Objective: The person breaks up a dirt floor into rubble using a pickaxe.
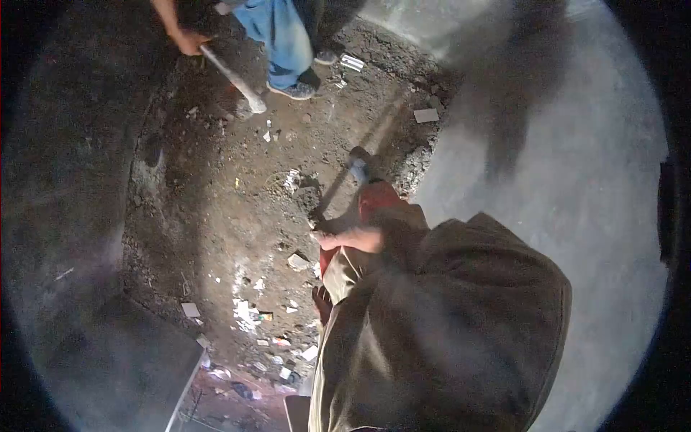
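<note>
The right hand lies across a red tool, its fingers curled over the top and closed on it. The khaki sleeve behind it fills the lower right of the view. The tool slants away from the body, and its grey tip touches the dirt near the edge of the concrete. A little more red shows just under the hand.

The left hand sits lower and nearer the body, in the shade of the sleeve and just beside that lower red part. It is too dark to tell how far it is closed or whether it grips anything.

Paper scraps are thickest on the dirt below and left of the hands, and a pale stone lies near the right hand. A flat pale piece lies at the border of the dirt and the concrete, and a broad shadow falls across the concrete.

At the top, well apart from the tool, stands a co-worker in jeans and shoes. Their hand is closed on a long pale handle, which runs down to the dirt beside the shoes
</note>
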`<action>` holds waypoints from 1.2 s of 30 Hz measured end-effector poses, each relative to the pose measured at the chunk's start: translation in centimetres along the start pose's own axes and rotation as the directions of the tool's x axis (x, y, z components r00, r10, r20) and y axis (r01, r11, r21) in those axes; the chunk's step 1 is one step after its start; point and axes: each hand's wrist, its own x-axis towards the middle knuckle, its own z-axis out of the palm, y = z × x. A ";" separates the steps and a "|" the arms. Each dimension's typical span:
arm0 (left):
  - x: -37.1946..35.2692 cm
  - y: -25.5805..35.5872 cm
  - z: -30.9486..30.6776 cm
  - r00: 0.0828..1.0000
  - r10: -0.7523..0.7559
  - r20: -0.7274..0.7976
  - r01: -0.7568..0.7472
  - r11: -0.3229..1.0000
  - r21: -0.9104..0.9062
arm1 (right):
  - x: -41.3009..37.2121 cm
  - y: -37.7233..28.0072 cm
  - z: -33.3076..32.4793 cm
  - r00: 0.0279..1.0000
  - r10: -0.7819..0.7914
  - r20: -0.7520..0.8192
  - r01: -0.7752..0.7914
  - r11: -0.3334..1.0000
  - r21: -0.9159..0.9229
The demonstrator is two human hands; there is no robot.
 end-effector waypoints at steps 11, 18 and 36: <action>4.9 15.2 -0.5 0.955 0.253 0.158 -0.290 0.913 0.289 | -10.4 4.1 2.8 0.385 0.094 0.918 -0.664 -0.662 0.346; 3.9 11.0 0.0 0.901 0.293 0.321 -0.393 0.864 0.315 | -7.7 4.3 3.0 0.319 -0.092 0.943 -0.778 -0.594 0.204; 4.5 8.2 -9.3 0.992 0.104 0.072 -0.114 0.981 0.155 | -18.6 15.3 6.6 0.656 0.704 0.272 -0.204 -0.182 0.962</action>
